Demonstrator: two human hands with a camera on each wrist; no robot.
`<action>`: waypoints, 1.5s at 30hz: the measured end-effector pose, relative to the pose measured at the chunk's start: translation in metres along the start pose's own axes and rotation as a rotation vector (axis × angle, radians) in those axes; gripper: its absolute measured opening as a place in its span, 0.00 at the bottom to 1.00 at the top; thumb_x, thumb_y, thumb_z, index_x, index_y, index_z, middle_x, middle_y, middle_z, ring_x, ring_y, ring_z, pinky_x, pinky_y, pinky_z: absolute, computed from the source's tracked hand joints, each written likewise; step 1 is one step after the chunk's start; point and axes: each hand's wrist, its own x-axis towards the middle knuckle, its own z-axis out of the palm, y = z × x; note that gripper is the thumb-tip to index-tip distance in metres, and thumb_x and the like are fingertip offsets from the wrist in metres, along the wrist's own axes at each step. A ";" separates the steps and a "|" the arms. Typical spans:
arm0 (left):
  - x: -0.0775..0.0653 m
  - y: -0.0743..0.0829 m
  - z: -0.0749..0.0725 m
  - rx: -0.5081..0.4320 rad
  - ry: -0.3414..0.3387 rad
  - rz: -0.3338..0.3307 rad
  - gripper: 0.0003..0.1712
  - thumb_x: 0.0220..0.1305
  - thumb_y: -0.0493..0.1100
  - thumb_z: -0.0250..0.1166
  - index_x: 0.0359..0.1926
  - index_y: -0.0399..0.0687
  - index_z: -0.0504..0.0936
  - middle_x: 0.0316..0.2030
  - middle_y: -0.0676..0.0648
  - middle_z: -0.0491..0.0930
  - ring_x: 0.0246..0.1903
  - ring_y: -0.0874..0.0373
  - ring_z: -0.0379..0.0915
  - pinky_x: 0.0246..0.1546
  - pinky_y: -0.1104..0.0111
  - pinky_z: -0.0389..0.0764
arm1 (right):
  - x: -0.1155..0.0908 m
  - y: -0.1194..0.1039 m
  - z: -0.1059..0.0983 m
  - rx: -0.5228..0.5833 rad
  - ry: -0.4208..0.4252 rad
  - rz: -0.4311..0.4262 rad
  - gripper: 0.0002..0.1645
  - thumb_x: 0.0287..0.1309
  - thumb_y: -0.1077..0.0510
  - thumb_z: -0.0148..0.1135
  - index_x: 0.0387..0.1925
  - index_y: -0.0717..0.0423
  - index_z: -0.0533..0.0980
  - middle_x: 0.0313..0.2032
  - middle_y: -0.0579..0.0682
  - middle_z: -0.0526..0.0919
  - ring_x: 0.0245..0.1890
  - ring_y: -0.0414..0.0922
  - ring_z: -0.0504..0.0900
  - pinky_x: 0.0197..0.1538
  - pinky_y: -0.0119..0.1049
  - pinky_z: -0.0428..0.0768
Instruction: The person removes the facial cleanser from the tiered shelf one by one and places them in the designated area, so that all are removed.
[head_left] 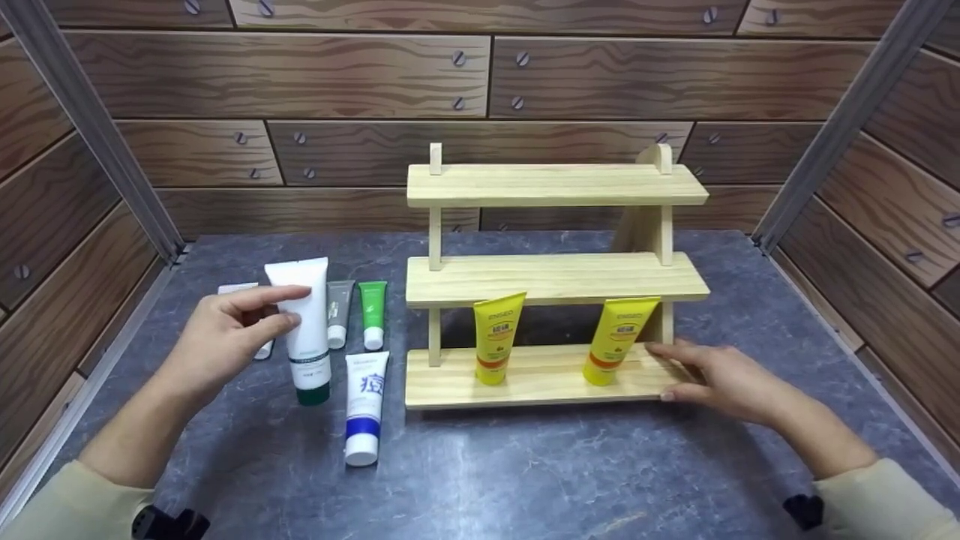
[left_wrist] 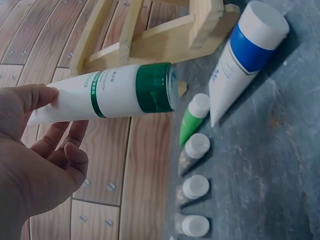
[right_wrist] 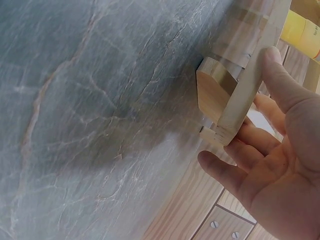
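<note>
My left hand (head_left: 225,341) pinches a white squeeze tube (head_left: 307,334) with a dark green cap, thumb and forefinger on its upper part. The tube hangs cap down; in the left wrist view its green cap (left_wrist: 152,88) points away from the hand. My right hand (head_left: 739,381) grips the right end of a three-tier wooden display shelf (head_left: 555,277) at its lowest board, thumb against the front edge (right_wrist: 252,82). Two yellow tubes stand on that board on their caps, one left of centre (head_left: 496,337) and one nearer the right hand (head_left: 619,341).
Left of the shelf lie a white tube with a blue band (head_left: 365,405), a green tube (head_left: 373,311) and a grey tube (head_left: 339,311). More small tubes with white caps (left_wrist: 195,226) sit partly hidden behind the left hand. Wood-patterned walls (head_left: 300,75) enclose the grey marbled table (head_left: 487,480).
</note>
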 end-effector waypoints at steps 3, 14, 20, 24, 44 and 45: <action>-0.002 -0.007 0.000 -0.003 -0.017 -0.025 0.21 0.73 0.38 0.69 0.65 0.45 0.85 0.43 0.42 0.82 0.38 0.57 0.73 0.35 0.70 0.78 | 0.000 0.000 0.000 -0.003 0.004 -0.007 0.47 0.61 0.32 0.72 0.74 0.51 0.74 0.69 0.76 0.69 0.65 0.77 0.72 0.64 0.75 0.68; -0.004 -0.024 0.002 -0.011 -0.063 -0.104 0.23 0.72 0.38 0.69 0.66 0.43 0.84 0.60 0.38 0.83 0.51 0.57 0.78 0.49 0.70 0.81 | -0.001 0.000 0.000 0.026 0.015 -0.014 0.46 0.62 0.34 0.72 0.74 0.52 0.74 0.69 0.76 0.69 0.66 0.77 0.71 0.65 0.75 0.67; -0.003 -0.030 0.005 -0.028 -0.092 -0.131 0.23 0.72 0.37 0.68 0.67 0.41 0.83 0.67 0.37 0.77 0.61 0.52 0.73 0.52 0.72 0.78 | -0.001 0.000 0.000 0.022 0.011 -0.009 0.46 0.62 0.33 0.72 0.74 0.51 0.74 0.69 0.76 0.69 0.66 0.77 0.71 0.65 0.75 0.67; -0.001 -0.036 0.009 -0.052 -0.117 -0.155 0.24 0.72 0.37 0.69 0.66 0.40 0.83 0.67 0.38 0.78 0.61 0.54 0.73 0.51 0.72 0.78 | -0.001 0.000 0.000 0.020 0.011 -0.010 0.46 0.62 0.34 0.72 0.74 0.52 0.74 0.69 0.76 0.69 0.66 0.76 0.71 0.65 0.75 0.67; -0.002 -0.057 0.019 -0.035 -0.227 -0.266 0.24 0.70 0.38 0.68 0.65 0.38 0.83 0.66 0.38 0.79 0.48 0.60 0.76 0.38 0.67 0.78 | -0.001 0.001 0.001 0.006 0.021 -0.009 0.46 0.61 0.32 0.72 0.74 0.51 0.75 0.69 0.76 0.69 0.65 0.77 0.72 0.64 0.74 0.68; -0.002 -0.059 0.020 -0.024 -0.229 -0.274 0.24 0.69 0.38 0.69 0.65 0.38 0.83 0.67 0.38 0.79 0.49 0.60 0.75 0.39 0.66 0.78 | -0.001 0.001 0.001 0.006 0.020 -0.008 0.47 0.61 0.32 0.72 0.74 0.51 0.75 0.69 0.76 0.69 0.65 0.77 0.72 0.64 0.75 0.68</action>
